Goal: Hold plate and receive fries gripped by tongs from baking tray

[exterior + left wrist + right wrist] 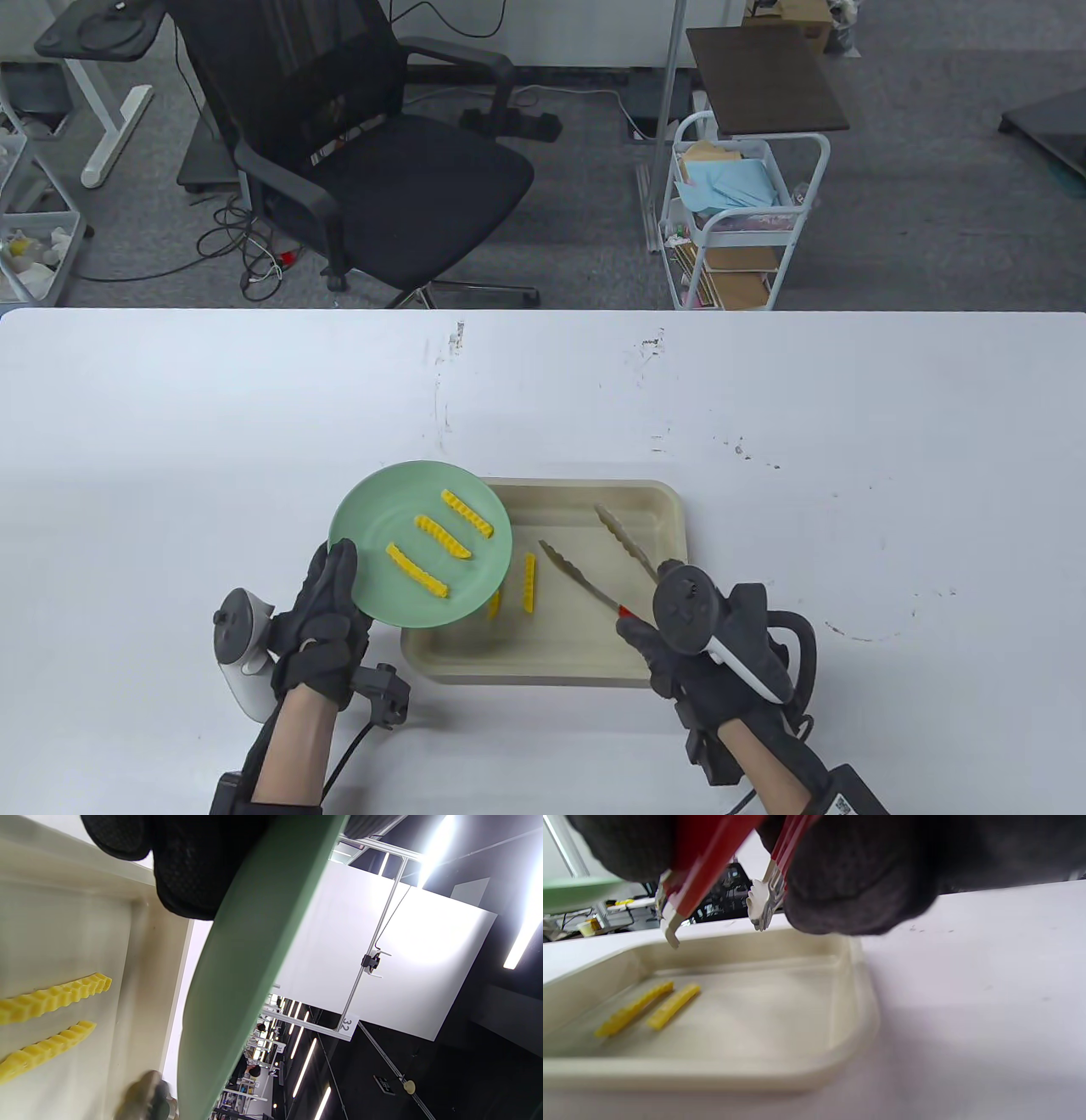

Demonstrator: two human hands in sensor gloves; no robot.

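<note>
Status: three crinkle-cut fries (441, 527) lie on the green plate (373, 586). Two fries (649, 1007) remain in the baking tray (543, 671), lying side by side near its left wall; in the table view one of them is partly hidden under the plate rim. The transfer is judged a little over half complete, with two pickups left.

Left hand (327, 628): grips the near-left rim of the plate, thumb on top of the rim, fingers (191, 866) underneath. The plate is held above the table and overhangs the left side of the tray.

Right hand (704, 654): wrapped around the red handles of the tongs (594, 552). The two serrated metal blades stand apart and hold nothing. The blade tips sit above the middle and far part of the tray, clear of its floor.

Position of target: the remaining fries lie to the left of the tong tips and lower, apart from them, near the plate's overhanging edge. The next pickup is judged to need the tips swung left and lowered over one fry before closing
</note>
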